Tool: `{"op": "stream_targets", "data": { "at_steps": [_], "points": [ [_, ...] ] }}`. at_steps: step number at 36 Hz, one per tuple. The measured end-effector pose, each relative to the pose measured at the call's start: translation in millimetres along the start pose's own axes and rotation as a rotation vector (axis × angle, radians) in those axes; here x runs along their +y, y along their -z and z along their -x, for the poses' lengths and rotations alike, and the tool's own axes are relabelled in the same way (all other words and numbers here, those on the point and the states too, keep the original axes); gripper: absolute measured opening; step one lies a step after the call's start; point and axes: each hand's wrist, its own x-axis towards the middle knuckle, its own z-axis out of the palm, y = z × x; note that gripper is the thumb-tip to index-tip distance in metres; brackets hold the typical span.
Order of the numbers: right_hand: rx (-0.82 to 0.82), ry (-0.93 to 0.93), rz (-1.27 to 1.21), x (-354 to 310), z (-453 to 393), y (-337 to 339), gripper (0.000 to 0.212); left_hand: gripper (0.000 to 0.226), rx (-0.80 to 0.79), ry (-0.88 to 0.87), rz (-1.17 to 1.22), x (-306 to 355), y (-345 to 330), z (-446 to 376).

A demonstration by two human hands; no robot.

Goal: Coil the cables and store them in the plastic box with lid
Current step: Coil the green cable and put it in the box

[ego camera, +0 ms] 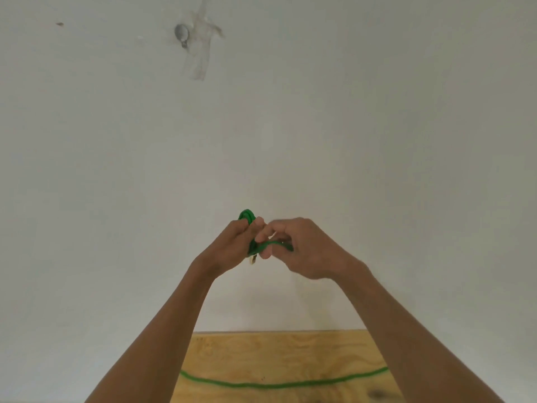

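Both hands are raised in front of a white wall. My left hand (232, 242) grips a small coil of green cable (247, 215), whose loops stick out above the fist; a metal plug end shows below it. My right hand (299, 245) pinches a strand of the same green cable just right of the coil. A long slack stretch of the green cable (284, 383) lies across the wooden tabletop (261, 353) below, between my forearms. The plastic box is out of view.
A white wall (377, 126) fills most of the view. High on it, left of centre, a small metal fitting (182, 33) sits under strips of clear tape. Only the far edge of the plywood table shows at the bottom.
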Motion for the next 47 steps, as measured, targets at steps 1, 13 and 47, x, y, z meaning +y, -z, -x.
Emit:
{"op": "stream_targets", "data": {
  "at_steps": [1, 13, 47],
  "points": [
    [0.003, 0.028, 0.049, -2.1, -3.9, 5.1, 0.018, 0.068, -0.041, 0.036, 0.055, 0.3, -1.8, 2.0],
    [0.134, 0.145, -0.293, 15.5, -33.5, 36.1, 0.019, 0.063, -0.228, 0.149, 0.577, 18.5, -33.0, 22.7],
    [0.380, -0.227, -0.755, 37.2, 13.1, -51.4, 0.016, 0.031, 0.025, -0.120, 0.636, 36.0, -18.5, -26.0]
  ]
}}
